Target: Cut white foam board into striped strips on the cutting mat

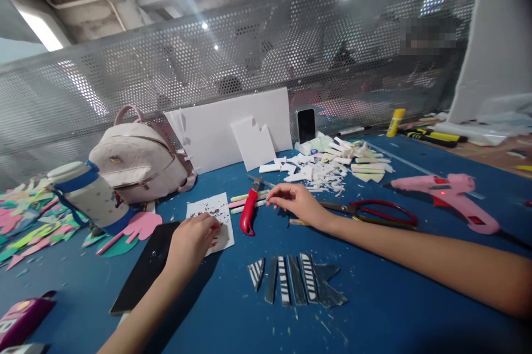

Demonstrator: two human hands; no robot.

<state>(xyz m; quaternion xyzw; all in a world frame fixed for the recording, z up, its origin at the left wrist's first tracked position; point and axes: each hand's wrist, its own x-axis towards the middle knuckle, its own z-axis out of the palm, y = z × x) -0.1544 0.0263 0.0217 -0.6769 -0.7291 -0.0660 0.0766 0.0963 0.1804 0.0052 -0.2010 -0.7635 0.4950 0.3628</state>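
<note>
Over a white sheet [228,235] strewn with small dark bits, my left hand [191,240] is closed with bent fingers; whatever they pinch is too small to make out. My right hand [301,204] hangs near several markers [236,205] and a red-handled cutting tool [249,211]. Its fingertips are drawn together, and I cannot see what lies between them. Between my forearms, striped and black strips [284,280] lie in a row, with a black forked piece [328,285] at their right end. Scissors with red handles [384,213] lie partly behind my right wrist.
A black flat board [141,271] lies beside my left forearm. At left stand a tumbler [89,199] and a backpack [137,160], near colourful scraps [33,221]. White offcuts [320,168] are piled behind my right hand. A pink glue gun [453,193] rests at right.
</note>
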